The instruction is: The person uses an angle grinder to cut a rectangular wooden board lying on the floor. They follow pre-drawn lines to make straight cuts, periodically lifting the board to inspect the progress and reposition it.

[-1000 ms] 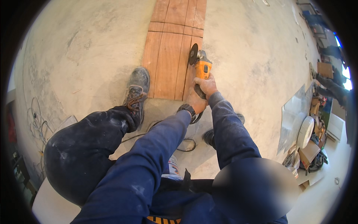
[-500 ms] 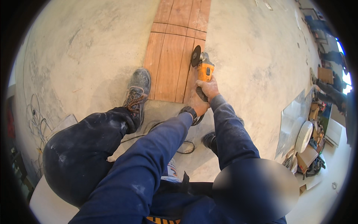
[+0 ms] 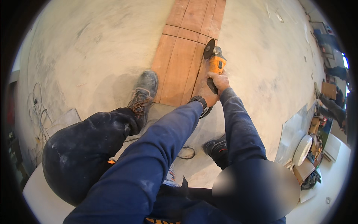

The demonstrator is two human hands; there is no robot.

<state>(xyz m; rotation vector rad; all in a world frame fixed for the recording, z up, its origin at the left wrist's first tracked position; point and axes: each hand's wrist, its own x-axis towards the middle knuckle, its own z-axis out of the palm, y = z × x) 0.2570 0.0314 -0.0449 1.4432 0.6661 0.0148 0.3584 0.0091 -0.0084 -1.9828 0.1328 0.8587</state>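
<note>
An orange angle grinder [image 3: 217, 63] with a dark disc [image 3: 209, 49] is at the right edge of a long reddish wood panel [image 3: 174, 67] scored with several lines. My right hand [image 3: 220, 80] is closed on the grinder's body, thumb across its top. My left hand [image 3: 207, 93], with a dark watch at the wrist, is just below and grips the black rear end, its fingers partly hidden. My left boot [image 3: 144, 89] stands beside the panel's left edge. Whether the disc touches the wood, I cannot tell.
Pale dusty concrete floor [image 3: 93, 63] surrounds the panel. Cable loops [image 3: 37, 112] lie at left, a black cord [image 3: 186, 152] between my feet. At right are a metal sheet [image 3: 289, 134], a white round object [image 3: 302, 149], cardboard boxes [image 3: 328, 90] and another person's dark-trousered leg [image 3: 332, 108].
The grinder, both hands and the panel sit further right in the picture. Since half a second ago the grinder has also moved up, and more of my right boot shows.
</note>
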